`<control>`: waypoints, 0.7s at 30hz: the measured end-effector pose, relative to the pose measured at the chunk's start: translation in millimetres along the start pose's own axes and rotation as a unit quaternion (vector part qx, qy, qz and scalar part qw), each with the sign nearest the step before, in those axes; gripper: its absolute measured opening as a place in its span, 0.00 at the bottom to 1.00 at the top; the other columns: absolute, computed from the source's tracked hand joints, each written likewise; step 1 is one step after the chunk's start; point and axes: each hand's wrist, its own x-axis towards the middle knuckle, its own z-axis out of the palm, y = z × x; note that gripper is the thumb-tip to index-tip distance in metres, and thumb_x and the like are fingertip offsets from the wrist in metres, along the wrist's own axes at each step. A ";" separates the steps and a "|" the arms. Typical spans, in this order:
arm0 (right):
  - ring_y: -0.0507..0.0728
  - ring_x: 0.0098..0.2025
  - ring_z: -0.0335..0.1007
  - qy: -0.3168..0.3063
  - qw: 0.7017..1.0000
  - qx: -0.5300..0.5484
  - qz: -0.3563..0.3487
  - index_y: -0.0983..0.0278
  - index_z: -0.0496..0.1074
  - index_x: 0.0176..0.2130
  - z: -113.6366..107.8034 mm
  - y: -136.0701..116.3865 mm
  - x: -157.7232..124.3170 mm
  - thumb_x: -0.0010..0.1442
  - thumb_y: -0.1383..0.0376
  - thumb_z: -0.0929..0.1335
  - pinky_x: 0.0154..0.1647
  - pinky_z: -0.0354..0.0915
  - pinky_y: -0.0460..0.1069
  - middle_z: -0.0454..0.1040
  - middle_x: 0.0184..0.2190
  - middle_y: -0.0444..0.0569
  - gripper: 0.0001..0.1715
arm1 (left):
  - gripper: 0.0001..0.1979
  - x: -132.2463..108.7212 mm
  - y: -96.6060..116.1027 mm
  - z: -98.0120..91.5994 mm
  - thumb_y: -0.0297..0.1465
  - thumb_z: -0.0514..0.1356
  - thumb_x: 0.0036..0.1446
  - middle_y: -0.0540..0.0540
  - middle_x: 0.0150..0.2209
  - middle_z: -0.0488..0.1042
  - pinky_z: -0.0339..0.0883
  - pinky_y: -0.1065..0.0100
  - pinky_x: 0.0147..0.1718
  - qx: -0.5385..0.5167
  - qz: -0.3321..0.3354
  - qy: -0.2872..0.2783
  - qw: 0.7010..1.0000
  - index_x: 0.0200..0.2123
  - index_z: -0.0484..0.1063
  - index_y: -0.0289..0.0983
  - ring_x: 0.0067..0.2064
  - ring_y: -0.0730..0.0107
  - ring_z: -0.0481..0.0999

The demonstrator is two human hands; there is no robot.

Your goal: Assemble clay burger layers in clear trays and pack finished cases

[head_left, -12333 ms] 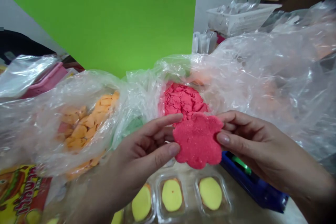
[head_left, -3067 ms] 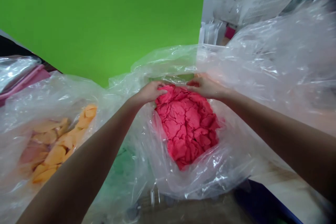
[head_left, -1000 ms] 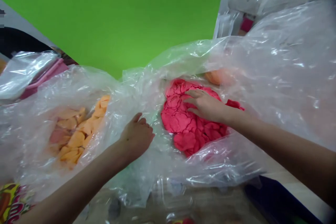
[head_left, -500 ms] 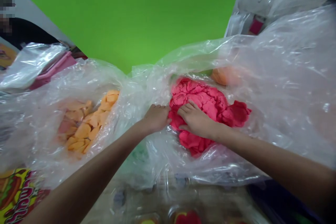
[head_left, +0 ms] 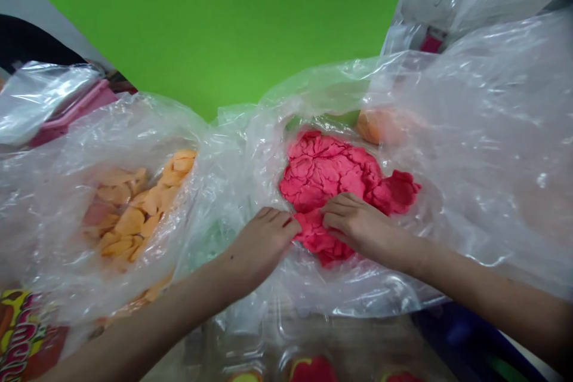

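A heap of pink flower-shaped dough pieces (head_left: 335,173) lies in an open clear plastic bag (head_left: 403,286) at the centre. My left hand (head_left: 262,242) rests at the near left edge of the heap, fingers bent and touching a pink piece (head_left: 311,233). Just to its right, my right hand (head_left: 358,224) has its fingers curled onto the same near edge of the pile. Both hands pinch at the pink pieces between them.
A second clear bag (head_left: 67,203) at the left holds orange pieces (head_left: 138,209). Greenish pieces (head_left: 215,236) show through plastic between the bags. A large crumpled bag (head_left: 492,149) fills the right. A plastic tray with filled wells (head_left: 313,367) lies near me. A green wall (head_left: 215,18) stands behind.
Both hands have slid toward me along the pink heap to its near edge, and their fingers have closed onto the nearest pink pieces.
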 end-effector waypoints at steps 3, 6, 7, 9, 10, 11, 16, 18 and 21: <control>0.58 0.45 0.63 0.013 1.000 -0.027 0.002 0.66 0.68 0.42 3.1 3.4 -8.5 0.58 0.67 0.63 0.47 0.58 0.54 0.71 0.43 0.53 0.11 | 0.11 -9.3 7.3 0.9 0.32 0.51 0.57 0.43 0.42 0.70 0.58 0.58 0.45 -0.004 0.014 -0.006 1.000 0.42 0.67 0.37 0.45 0.61 0.67; 0.61 0.51 0.58 0.009 0.999 -0.043 -0.002 0.68 0.64 0.50 7.0 10.1 -6.7 0.57 0.66 0.64 0.51 0.55 0.56 0.67 0.49 0.55 0.21 | 0.13 -7.4 5.3 -5.1 0.37 0.52 0.56 0.44 0.42 0.70 0.58 0.58 0.46 -0.037 0.007 -0.034 0.999 0.43 0.67 0.38 0.45 0.61 0.67; 0.62 0.51 0.58 0.001 0.999 -0.039 -0.004 0.68 0.64 0.51 7.6 11.8 -4.4 0.57 0.67 0.64 0.51 0.55 0.57 0.67 0.49 0.55 0.21 | 0.15 -5.2 4.4 -7.3 0.38 0.53 0.55 0.44 0.42 0.70 0.58 0.58 0.45 -0.046 -0.001 -0.042 0.998 0.44 0.67 0.38 0.45 0.61 0.67; 0.61 0.49 0.60 -0.009 1.000 -0.005 0.000 0.68 0.66 0.49 7.7 14.1 0.9 0.57 0.68 0.63 0.50 0.56 0.57 0.69 0.46 0.54 0.18 | 0.21 -0.5 4.2 -10.6 0.40 0.56 0.52 0.42 0.44 0.69 0.59 0.58 0.45 -0.051 -0.024 -0.050 0.997 0.47 0.64 0.37 0.46 0.59 0.66; 0.61 0.47 0.62 -0.010 1.000 0.025 0.011 0.67 0.68 0.46 7.2 14.8 3.4 0.57 0.69 0.63 0.49 0.57 0.56 0.71 0.44 0.54 0.16 | 0.25 1.8 4.8 -11.5 0.41 0.58 0.50 0.40 0.45 0.68 0.59 0.58 0.45 -0.048 -0.035 -0.051 0.997 0.49 0.62 0.36 0.47 0.58 0.66; 0.60 0.45 0.64 -0.006 0.998 0.059 0.026 0.67 0.70 0.44 6.5 15.4 5.7 0.58 0.69 0.62 0.48 0.58 0.56 0.72 0.42 0.53 0.14 | 0.27 3.9 5.5 -12.2 0.41 0.59 0.48 0.39 0.45 0.68 0.58 0.57 0.45 -0.043 -0.046 -0.053 0.997 0.50 0.61 0.35 0.47 0.56 0.65; 0.54 0.38 0.69 0.033 0.981 0.160 0.101 0.65 0.70 0.38 4.3 21.0 14.2 0.59 0.69 0.61 0.41 0.64 0.49 0.74 0.36 0.47 0.11 | 0.11 16.0 -6.5 -18.4 0.36 0.51 0.56 0.44 0.37 0.72 0.61 0.64 0.38 -0.089 -0.095 -0.057 0.990 0.38 0.68 0.36 0.38 0.64 0.70; 0.52 0.35 0.70 0.045 0.973 0.183 0.131 0.64 0.70 0.37 4.3 25.5 18.3 0.59 0.68 0.60 0.37 0.65 0.46 0.75 0.34 0.45 0.10 | 0.12 23.4 -21.2 -21.7 0.35 0.47 0.58 0.48 0.31 0.72 0.61 0.68 0.32 -0.135 -0.118 -0.039 0.983 0.33 0.68 0.37 0.33 0.69 0.70; 0.52 0.35 0.72 0.061 0.962 0.196 0.181 0.65 0.69 0.39 0.9 31.9 22.8 0.59 0.66 0.61 0.35 0.67 0.46 0.75 0.34 0.46 0.10 | 0.12 34.9 -40.7 -22.4 0.35 0.46 0.58 0.50 0.29 0.70 0.61 0.70 0.29 -0.162 -0.165 0.012 0.973 0.34 0.66 0.38 0.30 0.71 0.69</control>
